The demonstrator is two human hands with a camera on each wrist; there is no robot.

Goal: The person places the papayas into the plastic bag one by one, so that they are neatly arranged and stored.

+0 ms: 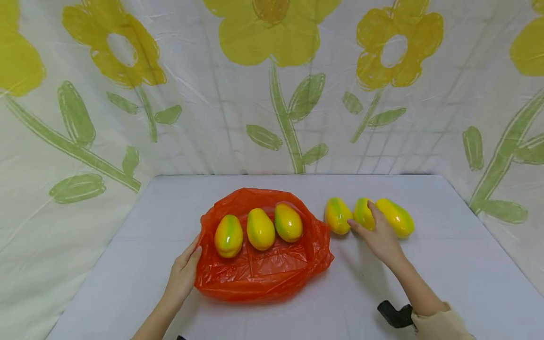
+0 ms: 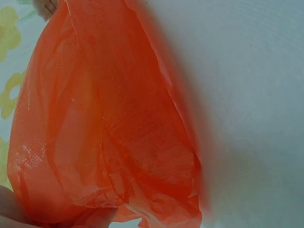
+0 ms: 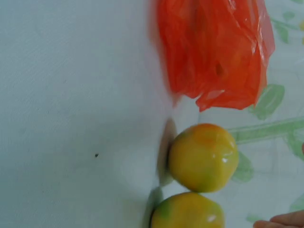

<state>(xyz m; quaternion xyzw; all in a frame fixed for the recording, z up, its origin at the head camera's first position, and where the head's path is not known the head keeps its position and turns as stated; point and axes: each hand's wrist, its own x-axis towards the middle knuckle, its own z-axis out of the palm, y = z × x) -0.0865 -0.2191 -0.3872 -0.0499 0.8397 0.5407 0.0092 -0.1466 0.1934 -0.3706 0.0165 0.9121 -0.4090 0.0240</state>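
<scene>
An open red plastic bag (image 1: 272,269) lies on the table with three shiny yellow-and-green, papaya-like fruits inside, the middle one (image 1: 261,229) between the other two. My left hand (image 1: 182,271) grips the bag's left rim, thumb on the near side and fingers partly hidden by the plastic. To the right of the bag, three more such fruits stand in a row: a left one (image 1: 338,216), a middle one (image 1: 362,213) and a tilted right one (image 1: 395,217). Over the middle fruit reaches my right hand (image 1: 380,236), thumb and forefinger spread apart; its fingertips also show in the right wrist view's lower corner.
The white table (image 1: 429,278) runs back to a hanging cloth (image 1: 204,108) printed with yellow flowers. A black wrist mount (image 1: 395,314) sits by my right sleeve (image 1: 442,326). In the right wrist view, two fruits (image 3: 203,157) stand close beside the bag.
</scene>
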